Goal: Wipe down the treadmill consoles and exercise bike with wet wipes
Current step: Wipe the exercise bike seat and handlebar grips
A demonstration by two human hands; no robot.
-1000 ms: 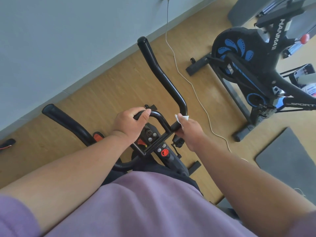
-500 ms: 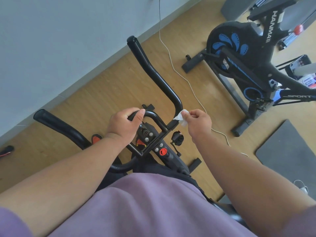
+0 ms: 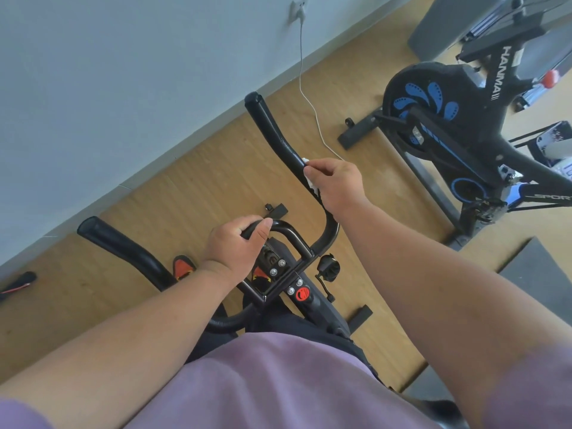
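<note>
Hands: two in my view, both bare.
Left hand (image 3: 238, 243): fingers curled round the small centre loop bar (image 3: 289, 232) of the near exercise bike (image 3: 305, 292), thumb on top of it.
Right hand (image 3: 335, 184): pinches one white wet wipe (image 3: 311, 182) and presses it on the right handlebar horn (image 3: 275, 131), about halfway along it.
Wipes: one, mostly hidden under my right fingers, touching the black grip.
Handlebar horns: two, the left horn (image 3: 123, 247) untouched and well apart from both hands.
Bikes: two, the near one under me and a second black-and-blue bike (image 3: 464, 119) off to the right, standing on the wood floor (image 3: 198, 187).
Knobs: one red knob (image 3: 302, 294) on the near bike's stem, four silver bolts around it.
Cables: one white cable (image 3: 305, 94) running from a wall socket (image 3: 297, 9) down across the floor.
Mats: one grey mat (image 3: 540, 274) at right.
</note>
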